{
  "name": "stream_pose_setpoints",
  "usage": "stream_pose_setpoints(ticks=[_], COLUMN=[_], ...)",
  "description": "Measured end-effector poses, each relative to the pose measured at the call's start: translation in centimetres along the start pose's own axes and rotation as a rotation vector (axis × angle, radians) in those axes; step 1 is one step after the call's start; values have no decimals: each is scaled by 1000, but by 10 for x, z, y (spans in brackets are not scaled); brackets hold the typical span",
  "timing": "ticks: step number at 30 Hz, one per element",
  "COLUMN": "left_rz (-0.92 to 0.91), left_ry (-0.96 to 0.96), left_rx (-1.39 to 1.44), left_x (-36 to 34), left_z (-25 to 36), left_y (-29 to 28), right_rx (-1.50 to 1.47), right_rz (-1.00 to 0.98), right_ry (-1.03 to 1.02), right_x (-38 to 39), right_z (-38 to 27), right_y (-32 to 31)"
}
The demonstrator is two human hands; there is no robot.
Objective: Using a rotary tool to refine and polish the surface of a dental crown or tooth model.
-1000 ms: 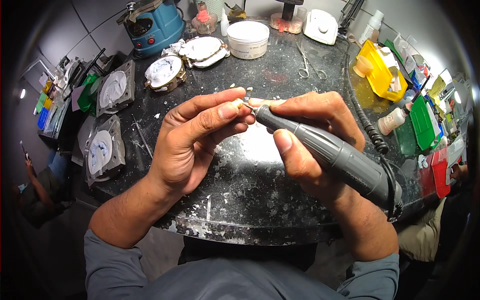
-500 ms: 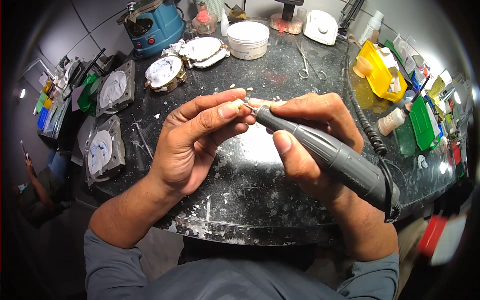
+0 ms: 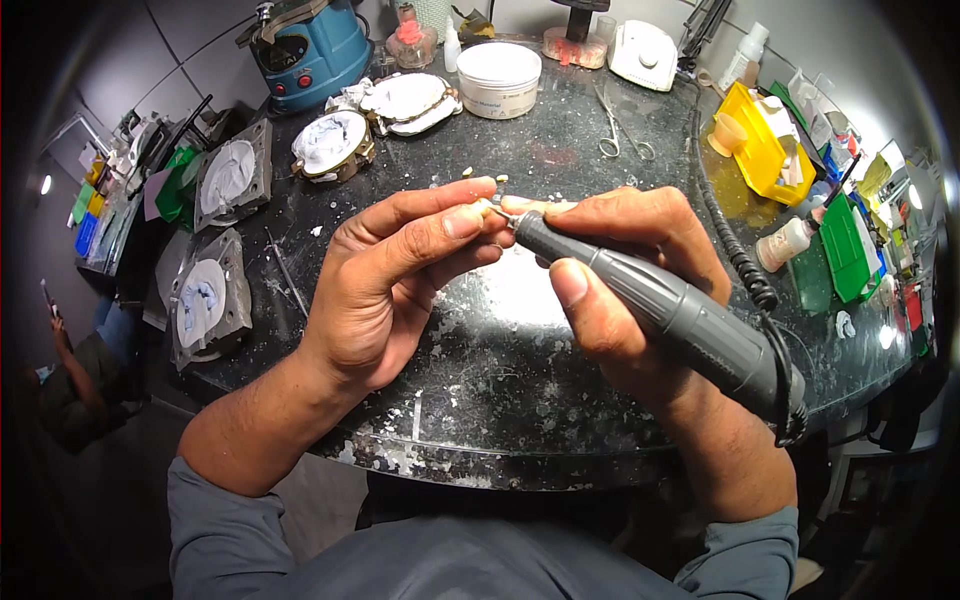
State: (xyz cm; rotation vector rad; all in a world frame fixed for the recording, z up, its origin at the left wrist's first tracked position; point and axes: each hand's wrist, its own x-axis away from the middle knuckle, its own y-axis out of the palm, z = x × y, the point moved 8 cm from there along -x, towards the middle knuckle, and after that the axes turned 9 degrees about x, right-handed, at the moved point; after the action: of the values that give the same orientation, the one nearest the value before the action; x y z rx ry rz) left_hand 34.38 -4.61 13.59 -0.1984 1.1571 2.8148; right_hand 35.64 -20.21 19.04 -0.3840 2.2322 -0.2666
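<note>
My left hand (image 3: 375,280) pinches a small ivory-coloured artificial tooth (image 3: 484,207) between thumb and fingertips, and the fingers cover most of it. From the other side my right hand (image 3: 640,270) grips a dark grey rotary handpiece (image 3: 650,295), its thumb and fingers wrapped round the body. The tool slants down to the right, with its thin metal bit (image 3: 503,213) at the tooth. Whether bit and tooth touch is too small to tell. A few more small teeth (image 3: 467,172) lie on the dark worktop (image 3: 480,400) just beyond my fingertips.
A coiled cord (image 3: 735,250) runs beside my right hand. Scissors (image 3: 622,130), a white tub (image 3: 497,80) and plaster-filled metal flasks (image 3: 330,145) stand farther back. At left are more flasks (image 3: 212,300) and a thin metal instrument (image 3: 287,275); at right, a yellow bin (image 3: 765,150) and a bottle (image 3: 785,245).
Both hands keep nearly the same pose, with the handpiece bit at the tooth. The red and white object at the lower right has gone from view.
</note>
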Motion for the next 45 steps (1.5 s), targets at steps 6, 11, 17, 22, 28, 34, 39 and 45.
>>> stream_pose_setpoints(ticks=[6, 11, 17, 22, 28, 34, 39, 45], left_rz=[10, 24, 15, 52, 31, 34, 44, 55], left_ry=[-8, 6, -8, -24, -18, -16, -14, -24], left_rx=[-3, -19, -2, 8, 22, 19, 13, 34], left_x=[0, 0, 0, 1, 0, 1, 1, 2], left_z=[0, 1, 0, -2, -3, -2, -3, -3], left_y=[0, -2, 0, -3, -3, -2, -3, -3], right_rx=[12, 37, -22, 11, 19, 35, 14, -8], right_rz=[-9, -9, -6, 9, 5, -8, -25, -35], right_ry=[41, 17, -14, -13, 27, -4, 37, 28], right_x=[0, -2, 0, -1, -1, -1, 0, 0], right_z=[0, -4, -1, -3, -1, -2, -2, 0], right_y=[-1, -1, -3, -1, -1, 0, 1, 4])
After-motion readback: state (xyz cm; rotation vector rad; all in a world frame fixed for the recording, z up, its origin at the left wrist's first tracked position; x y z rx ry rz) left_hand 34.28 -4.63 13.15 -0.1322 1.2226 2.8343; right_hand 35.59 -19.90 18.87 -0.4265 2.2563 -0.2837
